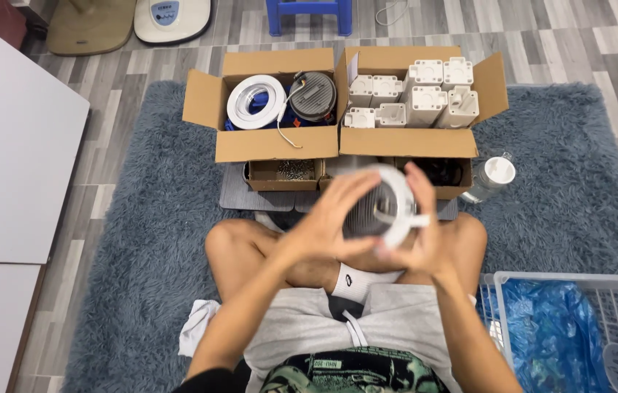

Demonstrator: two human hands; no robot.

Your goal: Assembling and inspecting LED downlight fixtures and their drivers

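- A seated person, legs crossed on a shaggy grey rug [141,218], holds a round downlight [382,207] with a white rim and ribbed grey body above their lap.
- Left hand [327,218]: grip closed around the downlight's left side.
- Right hand [422,233]: grip closed on its right edge, fingers over the rim.
- Just beyond the downlight stand two open cardboard boxes: the left box [272,142] holds a white ring [254,102], the right box [411,138] white plastic parts.
- A clear crate [615,284] with blue plastic lies near the downlight, lower right.

Bright, even indoor light; soft shadows; hands [378,218] motion-blurred; mild wide-angle bending at edges.
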